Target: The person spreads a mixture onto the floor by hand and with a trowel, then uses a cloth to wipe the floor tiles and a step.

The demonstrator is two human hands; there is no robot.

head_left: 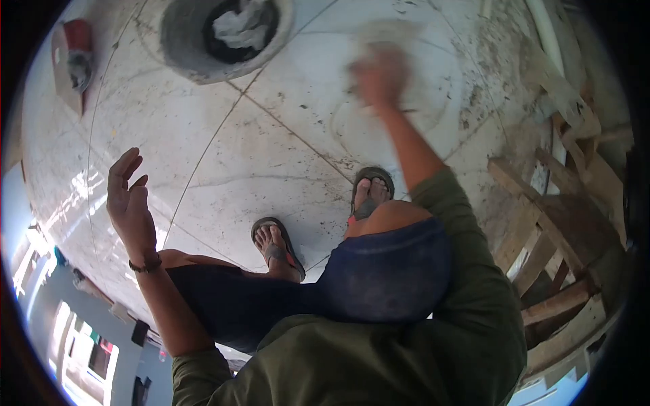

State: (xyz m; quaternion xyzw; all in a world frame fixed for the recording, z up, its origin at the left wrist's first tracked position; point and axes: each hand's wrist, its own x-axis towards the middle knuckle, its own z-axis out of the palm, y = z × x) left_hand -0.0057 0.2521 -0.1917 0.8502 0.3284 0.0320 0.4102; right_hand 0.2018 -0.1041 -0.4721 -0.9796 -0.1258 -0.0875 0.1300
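Observation:
My right hand [382, 76] is low over the dirty tiled floor [223, 142], smeared by motion. A pale blurred patch shows just beyond it, too unclear to name, and what the hand holds cannot be made out. Faint curved streaks mark the floor around it. At the left, my left hand [130, 203] is raised above my knee with its fingers slightly bent and nothing in it. A grey bucket [183, 40] stands between the hands at the top, with a whitish crumpled cloth or bag [242, 27] inside.
A trowel-like tool [68, 64] with a red part lies at the upper left. Wooden pieces [552, 230] are piled on the right, near a pale pipe [545, 34]. My sandalled feet [277, 247] are on the floor below. Bright windows [84, 348] show at lower left.

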